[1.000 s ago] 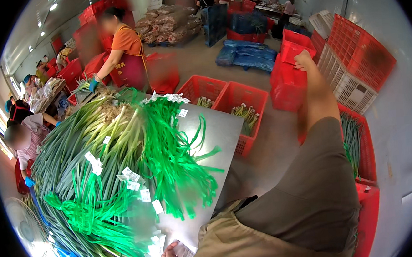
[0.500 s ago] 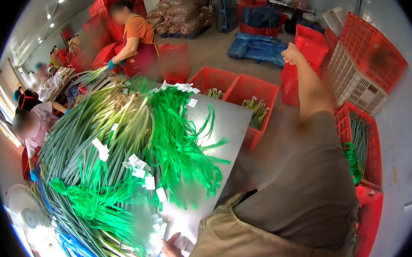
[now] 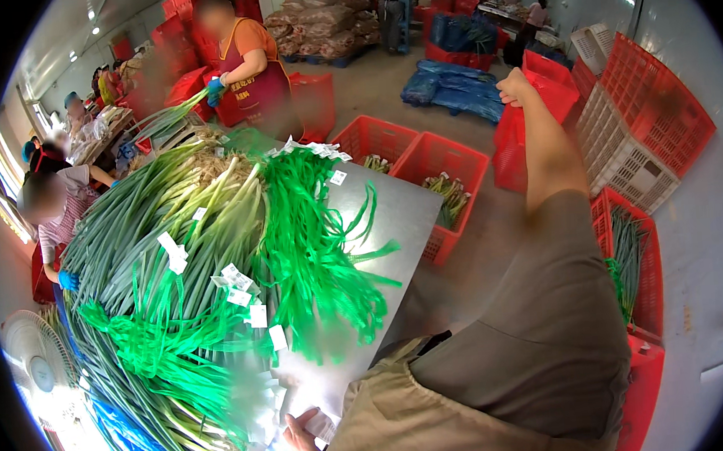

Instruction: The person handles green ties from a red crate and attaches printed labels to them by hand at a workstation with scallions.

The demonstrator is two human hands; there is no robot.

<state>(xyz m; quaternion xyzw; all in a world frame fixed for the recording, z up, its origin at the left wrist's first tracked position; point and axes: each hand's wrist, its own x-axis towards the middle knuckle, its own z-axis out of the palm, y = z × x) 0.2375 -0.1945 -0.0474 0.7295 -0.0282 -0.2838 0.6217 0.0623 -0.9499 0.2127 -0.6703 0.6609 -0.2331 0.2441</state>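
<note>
My right arm reaches out far right, and its hand [image 3: 517, 89] is closed into a fist beside red crates [image 3: 548, 82]. Anything inside that fist is hidden. My left hand [image 3: 304, 441] is low at the near table edge, finger and thumb apart, by a pale printed slip [image 3: 320, 427] and white tags [image 3: 274, 391]; part of the hand is out of view. Left of it, long green onions [image 3: 155, 206] are heaped on the metal table [image 3: 390, 211]. Green tie strips [image 3: 309, 254] with white tags lie over the onions and table.
Two red crates [image 3: 458, 162] holding trimmed bunches stand past the table. More crates [image 3: 644, 248] line the right wall. Blue-wrapped bundles [image 3: 453, 89] lie on the floor. A fan [image 3: 40, 369] stands at left. One co-worker [image 3: 250, 70] holds onions; another [image 3: 63, 213] leans over the heap.
My right fist stays outstretched, shifting only slightly; my left hand barely moves. The far co-worker has lifted a bunch of onions off the table. The left co-worker's gloved hand has moved onto the heap.
</note>
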